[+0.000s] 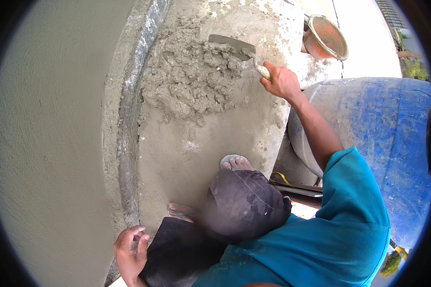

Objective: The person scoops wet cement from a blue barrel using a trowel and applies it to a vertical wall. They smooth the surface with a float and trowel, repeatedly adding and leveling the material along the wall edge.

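Mortar (189,79) lies in a wet heap at 12 o'clock on the floor (187,153), so my right hand (282,82) grips the trowel (234,47) into its far edge, while my left hand (130,248), loosely curled and empty, rests near my knee at 7 o'clock.

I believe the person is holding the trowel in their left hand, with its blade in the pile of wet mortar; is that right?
Not quite: the head view shows the right hand holding the trowel, its blade in the pile of wet mortar. The left hand holds nothing, down by the knee.
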`<control>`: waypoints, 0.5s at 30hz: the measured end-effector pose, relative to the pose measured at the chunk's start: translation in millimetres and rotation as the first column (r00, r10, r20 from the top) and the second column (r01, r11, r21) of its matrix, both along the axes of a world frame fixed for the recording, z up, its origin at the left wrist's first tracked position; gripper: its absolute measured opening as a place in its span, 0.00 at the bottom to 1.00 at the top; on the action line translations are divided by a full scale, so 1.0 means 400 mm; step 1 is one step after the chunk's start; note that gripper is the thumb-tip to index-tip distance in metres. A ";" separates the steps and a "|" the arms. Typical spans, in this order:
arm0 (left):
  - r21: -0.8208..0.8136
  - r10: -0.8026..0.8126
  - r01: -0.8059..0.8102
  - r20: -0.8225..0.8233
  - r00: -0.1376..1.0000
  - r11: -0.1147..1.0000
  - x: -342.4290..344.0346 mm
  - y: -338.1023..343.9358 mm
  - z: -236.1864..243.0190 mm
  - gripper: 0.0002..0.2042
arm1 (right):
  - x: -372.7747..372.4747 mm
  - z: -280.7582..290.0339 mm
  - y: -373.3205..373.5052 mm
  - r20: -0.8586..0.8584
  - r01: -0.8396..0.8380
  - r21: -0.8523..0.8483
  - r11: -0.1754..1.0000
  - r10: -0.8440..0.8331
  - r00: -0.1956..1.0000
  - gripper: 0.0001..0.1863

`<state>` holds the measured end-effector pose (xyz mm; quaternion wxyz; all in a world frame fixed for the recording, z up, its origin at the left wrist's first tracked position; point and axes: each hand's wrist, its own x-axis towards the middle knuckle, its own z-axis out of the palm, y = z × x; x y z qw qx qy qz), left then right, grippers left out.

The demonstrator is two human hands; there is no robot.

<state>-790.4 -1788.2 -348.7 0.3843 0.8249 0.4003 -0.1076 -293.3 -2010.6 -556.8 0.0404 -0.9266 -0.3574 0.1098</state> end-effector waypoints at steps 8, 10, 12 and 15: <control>-0.029 -0.109 0.116 0.181 0.977 0.993 0.019 -0.046 0.059 0.12 | -0.278 -0.178 0.034 -0.901 0.697 -0.093 0.711 -0.358 0.245 0.11; -0.021 -0.121 0.126 0.162 0.979 0.992 0.016 -0.056 0.064 0.11 | -0.251 -0.162 0.146 -0.955 0.670 -0.050 0.741 -0.232 0.184 0.10; 0.004 -0.129 0.130 0.139 0.982 0.991 -0.012 -0.037 0.048 0.11 | -0.251 -0.110 0.139 -0.955 0.677 0.019 0.736 -0.188 0.230 0.09; 0.031 -0.079 0.075 0.169 0.983 0.997 -0.041 -0.028 0.032 0.10 | -0.258 -0.054 0.103 -0.777 0.571 0.184 0.800 -0.238 0.583 0.12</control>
